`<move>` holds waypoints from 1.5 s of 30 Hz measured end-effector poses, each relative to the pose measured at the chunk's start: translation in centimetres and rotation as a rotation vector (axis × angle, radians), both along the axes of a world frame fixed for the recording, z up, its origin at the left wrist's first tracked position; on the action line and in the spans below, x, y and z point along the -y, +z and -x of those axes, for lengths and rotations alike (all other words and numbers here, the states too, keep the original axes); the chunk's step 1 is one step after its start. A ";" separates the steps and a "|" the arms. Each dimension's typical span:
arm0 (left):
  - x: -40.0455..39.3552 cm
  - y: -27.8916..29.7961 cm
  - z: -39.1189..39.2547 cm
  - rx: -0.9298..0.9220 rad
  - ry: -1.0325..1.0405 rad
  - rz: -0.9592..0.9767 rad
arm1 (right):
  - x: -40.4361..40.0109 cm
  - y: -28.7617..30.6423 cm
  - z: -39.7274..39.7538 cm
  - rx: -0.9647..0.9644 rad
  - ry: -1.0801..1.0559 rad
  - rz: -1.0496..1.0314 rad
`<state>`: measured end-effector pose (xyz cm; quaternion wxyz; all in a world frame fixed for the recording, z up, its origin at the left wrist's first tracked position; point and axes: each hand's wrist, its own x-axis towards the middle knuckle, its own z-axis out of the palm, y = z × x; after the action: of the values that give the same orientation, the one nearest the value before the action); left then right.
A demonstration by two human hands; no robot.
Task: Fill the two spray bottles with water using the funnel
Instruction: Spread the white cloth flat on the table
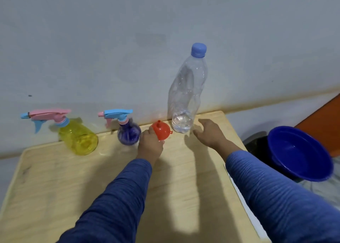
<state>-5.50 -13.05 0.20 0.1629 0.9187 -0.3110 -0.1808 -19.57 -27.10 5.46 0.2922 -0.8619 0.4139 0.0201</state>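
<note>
Viewing from the head camera, the only view: a pale wooden table (55, 178) is seen set against a grey wall (110, 40).

Along the back edge of the table, four items are noted from left to right. A yellow spray bottle (78, 138) with a pink and blue trigger head stands furthest left. A purple spray bottle (128, 134) with a blue and pink trigger head stands near it, to the right. Both trigger heads are screwed on, nozzles pointing left. A red funnel (161, 130) is seen just right of the purple spray bottle, lying spout-up and tilted. A clear water bottle (185, 95) with a blue cap (198, 49) stands upright beside the funnel; its body is dented, and only a little water is seen at the bottom.

The left hand (150, 144) is recorded on the funnel, fingers curled against its near rim and thumb at its left side; the funnel is held. The right hand (209, 132) is held flat and relaxed, fingers spread toward the base of the water bottle, just short of it; nothing is gripped. Both arms are covered by blue sleeves (119, 196).

Off the table to the right, a blue basin (301, 154) is seen tilted on a dark object.
</note>
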 end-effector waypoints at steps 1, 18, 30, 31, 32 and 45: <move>-0.3 0.7 0.0 0.029 -0.052 -0.026 | -0.5 0.5 0.1 -0.101 0.030 0.016; -0.3 13.8 5.9 0.520 -0.624 0.081 | -8.5 10.0 6.3 -0.207 -0.198 0.437; 1.6 10.4 18.6 0.393 -0.900 0.072 | -9.8 7.1 20.0 -0.261 -0.432 0.330; 1.8 9.4 19.3 0.364 -0.920 0.053 | -9.9 6.1 20.9 -0.271 -0.435 0.310; 2.0 8.4 20.1 0.335 -0.938 0.032 | -9.9 5.0 21.8 -0.281 -0.434 0.288; 5.5 -3.3 24.4 0.181 -0.835 -0.121 | -9.0 -8.0 27.7 -0.123 -0.412 0.156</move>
<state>-29.88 -18.53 -3.06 -0.0062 0.7342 -0.6578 -0.1679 -47.30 -18.13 -2.51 0.1968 -0.7763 0.5985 -0.0198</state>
